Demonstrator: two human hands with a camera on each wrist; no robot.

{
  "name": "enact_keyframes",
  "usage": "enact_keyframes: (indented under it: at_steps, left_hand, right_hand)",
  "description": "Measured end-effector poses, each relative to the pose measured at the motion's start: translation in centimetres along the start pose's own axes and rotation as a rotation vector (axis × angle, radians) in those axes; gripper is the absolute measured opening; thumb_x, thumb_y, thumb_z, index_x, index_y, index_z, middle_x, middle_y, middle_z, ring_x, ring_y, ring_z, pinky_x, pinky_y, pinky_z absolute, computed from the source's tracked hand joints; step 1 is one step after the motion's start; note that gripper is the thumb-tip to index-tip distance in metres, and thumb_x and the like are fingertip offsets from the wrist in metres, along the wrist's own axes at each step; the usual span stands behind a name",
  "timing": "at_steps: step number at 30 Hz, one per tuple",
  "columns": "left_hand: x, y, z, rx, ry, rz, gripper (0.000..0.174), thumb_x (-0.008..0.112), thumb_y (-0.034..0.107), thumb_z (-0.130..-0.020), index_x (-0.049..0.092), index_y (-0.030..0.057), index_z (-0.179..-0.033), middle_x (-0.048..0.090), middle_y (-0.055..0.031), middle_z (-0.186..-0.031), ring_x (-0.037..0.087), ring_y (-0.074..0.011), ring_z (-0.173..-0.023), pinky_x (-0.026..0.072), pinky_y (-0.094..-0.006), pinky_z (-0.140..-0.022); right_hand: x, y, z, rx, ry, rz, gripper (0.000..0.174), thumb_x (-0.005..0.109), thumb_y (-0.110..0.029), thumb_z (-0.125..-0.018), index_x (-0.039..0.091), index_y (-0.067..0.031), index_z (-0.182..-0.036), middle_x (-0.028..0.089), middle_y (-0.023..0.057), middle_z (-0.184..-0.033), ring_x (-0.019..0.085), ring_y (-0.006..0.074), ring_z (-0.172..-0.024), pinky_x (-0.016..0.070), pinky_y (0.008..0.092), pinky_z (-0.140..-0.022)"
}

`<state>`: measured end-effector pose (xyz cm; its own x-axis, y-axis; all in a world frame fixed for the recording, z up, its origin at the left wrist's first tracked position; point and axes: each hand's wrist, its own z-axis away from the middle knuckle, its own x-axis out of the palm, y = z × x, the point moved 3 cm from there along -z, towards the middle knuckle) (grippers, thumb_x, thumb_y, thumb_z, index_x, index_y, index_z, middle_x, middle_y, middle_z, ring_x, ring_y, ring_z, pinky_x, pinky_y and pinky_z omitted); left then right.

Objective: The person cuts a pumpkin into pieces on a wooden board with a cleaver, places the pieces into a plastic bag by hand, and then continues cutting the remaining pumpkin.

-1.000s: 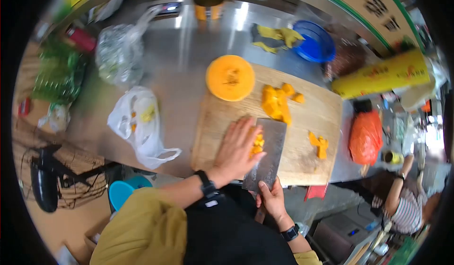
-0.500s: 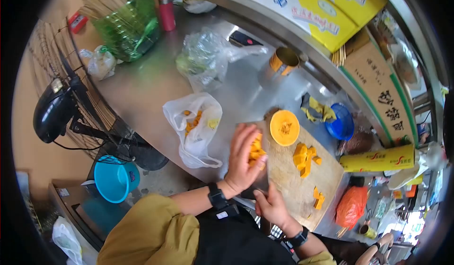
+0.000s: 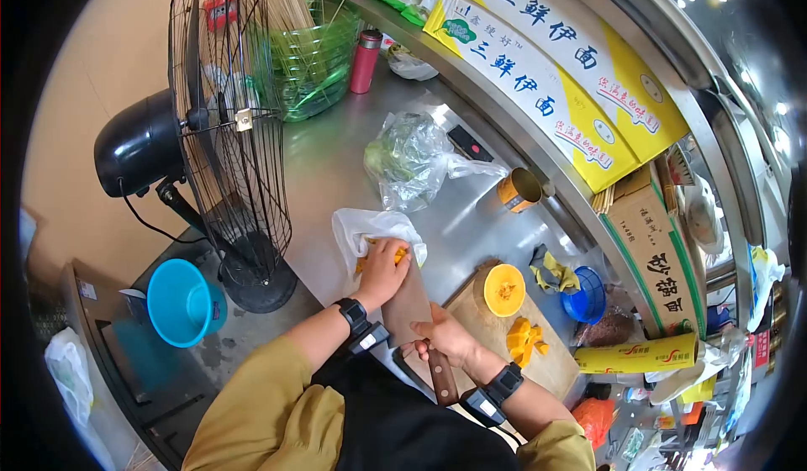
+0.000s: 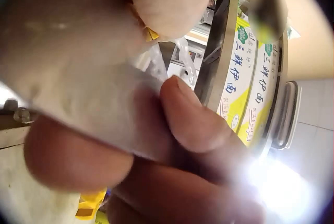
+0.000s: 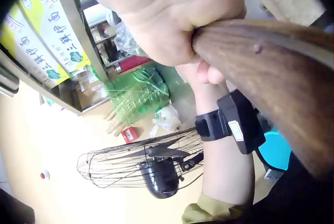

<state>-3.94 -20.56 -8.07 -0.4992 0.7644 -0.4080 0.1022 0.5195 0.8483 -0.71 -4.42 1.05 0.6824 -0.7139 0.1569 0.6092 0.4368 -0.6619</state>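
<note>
My right hand (image 3: pixel 447 336) grips a cleaver by its wooden handle (image 3: pixel 441 378), thumb against the base of the blade (image 3: pixel 405 303). The left wrist view shows that thumb (image 4: pixel 188 114) on the metal. At the blade's far end, my left hand (image 3: pixel 383 276) lies over orange pumpkin pieces (image 3: pixel 400 255), covering most of them. Hand and blade end overlap the mouth of a white plastic bag (image 3: pixel 349 227). On the wooden cutting board (image 3: pixel 551 377) stay a pumpkin half (image 3: pixel 504 289), cut face up, and a cluster of cut pumpkin (image 3: pixel 525 341).
Behind the white bag are a clear bag of greens (image 3: pixel 408 156) and an open can (image 3: pixel 519 189). A black fan (image 3: pixel 231 122) stands left, near a teal bucket (image 3: pixel 178 303). A blue basin (image 3: pixel 584 294) and yellow film roll (image 3: pixel 639 355) lie right, below a shelf with boxes (image 3: pixel 538 76).
Both hands have carried the cleaver and pumpkin pieces off the board, leftward to the white bag. The left hand has moved over the bag's mouth. The head view has turned left.
</note>
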Motion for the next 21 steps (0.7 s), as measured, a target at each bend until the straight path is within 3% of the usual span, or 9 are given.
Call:
enact_keyframes:
  at_steps: [6,7,11,14,15,18,20,21]
  left_hand:
    - [-0.3,-2.6,-2.2,-0.058,0.038,-0.112,0.021,0.059,0.017,-0.091,0.058,0.0034,-0.107,0.056,-0.0157,-0.111,0.052,-0.0357,-0.108,0.0423,-0.0432,-0.094]
    - [-0.3,-3.4,-2.8,-0.028,0.074,-0.102,0.023,0.052,0.020,-0.095,0.059,0.0021,-0.107,0.056,-0.0163,-0.111,0.052,-0.0366,-0.108,0.0414,-0.0432,-0.096]
    - [0.5,-7.0,-4.0,-0.085,0.122,0.192,0.033,0.040,0.025,-0.101,0.061,0.0002,-0.106,0.060,-0.0162,-0.116,0.052,-0.0346,-0.113,0.0392,-0.0410,-0.100]
    - [-0.3,-4.1,-3.3,0.093,0.072,0.163,0.029,0.045,0.024,-0.099,0.061,0.0012,-0.107,0.060,-0.0161,-0.115,0.052,-0.0331,-0.114,0.0389,-0.0413,-0.101]
    - [-1.1,-1.7,-2.6,0.204,0.005,-0.017,0.025,0.051,0.021,-0.096,0.061,0.0027,-0.108,0.061,-0.0161,-0.113,0.052,-0.0335,-0.114,0.0392,-0.0432,-0.099]
    - [-1.0,-1.2,-2.7,0.214,-0.191,-0.036,0.023,0.057,0.019,-0.092,0.062,0.0049,-0.110,0.062,-0.0158,-0.112,0.053,-0.0353,-0.113,0.0403,-0.0447,-0.097]
    - [0.2,-5.9,-3.2,-0.024,-0.161,-0.188,0.022,0.059,0.015,-0.089,0.061,0.0055,-0.109,0.062,-0.0156,-0.111,0.054,-0.0352,-0.112,0.0417,-0.0458,-0.093]
    - [0.0,-7.2,-3.2,0.036,-0.103,-0.192,0.021,0.059,0.012,-0.088,0.062,0.0053,-0.108,0.062,-0.0158,-0.111,0.055,-0.0354,-0.111,0.0420,-0.0459,-0.094]
  right_hand:
    - [-0.9,0.0,0.8,-0.013,-0.036,-0.063,0.031,0.049,-0.007,-0.097,0.039,-0.0022,-0.126,0.066,0.0193,-0.085,0.052,0.0111,-0.051,0.0475,0.0244,-0.045]
    - [-1.1,-0.1,0.9,-0.020,-0.053,-0.092,0.031,0.049,-0.008,-0.097,0.040,-0.0021,-0.126,0.066,0.0197,-0.085,0.052,0.0112,-0.051,0.0474,0.0245,-0.045]
    - [-1.9,-0.7,1.3,-0.023,-0.028,-0.142,0.030,0.049,-0.009,-0.097,0.042,-0.0023,-0.125,0.066,0.0215,-0.088,0.053,0.0122,-0.053,0.0471,0.0249,-0.045]
    - [-2.3,-0.8,0.7,-0.073,-0.030,-0.165,0.029,0.049,-0.009,-0.097,0.044,-0.0016,-0.125,0.066,0.0206,-0.088,0.054,0.0122,-0.054,0.0468,0.0241,-0.045]
    - [-2.1,-0.9,0.7,-0.075,-0.039,-0.157,0.030,0.049,-0.009,-0.097,0.045,-0.0013,-0.125,0.066,0.0200,-0.088,0.054,0.0122,-0.054,0.0466,0.0240,-0.045]
    - [-1.6,-1.0,1.8,-0.090,0.010,-0.175,0.033,0.051,-0.008,-0.096,0.043,-0.0019,-0.127,0.065,0.0168,-0.084,0.054,0.0119,-0.054,0.0464,0.0243,-0.045]
    - [-1.6,-1.0,3.6,-0.096,0.081,-0.229,0.039,0.054,-0.006,-0.095,0.039,-0.0046,-0.131,0.062,0.0129,-0.078,0.052,0.0108,-0.053,0.0465,0.0255,-0.045]
    - [-2.5,-0.3,5.0,-0.127,0.104,-0.248,0.038,0.053,-0.006,-0.095,0.040,-0.0036,-0.130,0.063,0.0127,-0.082,0.054,0.0115,-0.054,0.0470,0.0248,-0.046]
